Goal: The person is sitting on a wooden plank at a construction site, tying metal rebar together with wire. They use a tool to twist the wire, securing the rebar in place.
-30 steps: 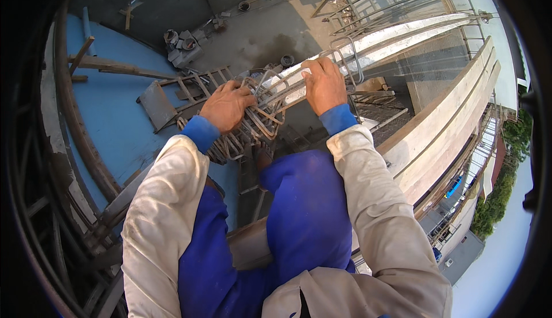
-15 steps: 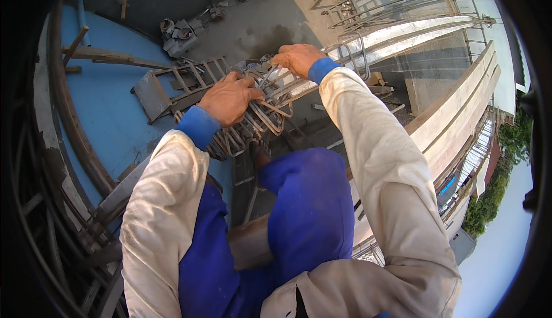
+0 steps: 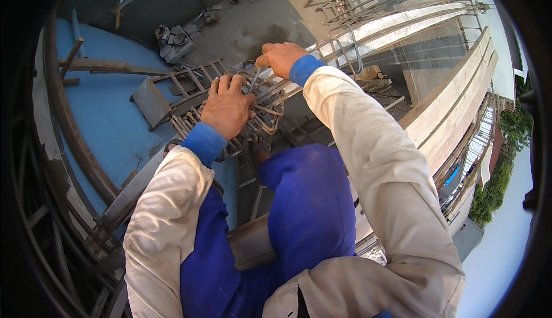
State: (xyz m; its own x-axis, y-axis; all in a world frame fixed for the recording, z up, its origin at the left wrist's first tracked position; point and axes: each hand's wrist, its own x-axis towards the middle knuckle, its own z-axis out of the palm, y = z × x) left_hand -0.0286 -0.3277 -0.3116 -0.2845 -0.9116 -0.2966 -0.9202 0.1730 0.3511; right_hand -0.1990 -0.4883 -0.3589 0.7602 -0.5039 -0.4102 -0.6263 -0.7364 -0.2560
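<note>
While the left hand [image 3: 229,106] stays pressed flat on the stirrups [image 3: 253,123], the right hand [image 3: 282,58] has moved up and away from them. One second ago both hands lay side by side on the bundle; half a second ago the right hand had begun to shift toward the far end; now it sits at the top of the bundle, well apart from its former position.

Hand state:
- Left hand: fingers spread wide, palm down, bearing on the bent steel loops. It encloses nothing.
- Right hand: fingers curled narrow around a thin rod [image 3: 253,79] that rises from the bundle. Whether this is a tool or a loose bar end cannot be told.

Position of work: the stirrups lie just ahead of the knees [image 3: 305,191], above a blue sheet [image 3: 109,122] and beside a steel rail [image 3: 379,27].

Judgement: the change suggests that one hand now steadies the bundle while the other works a single piece at its far end. The left hand has barely shifted, so the bundle itself appears unmoved.
</note>
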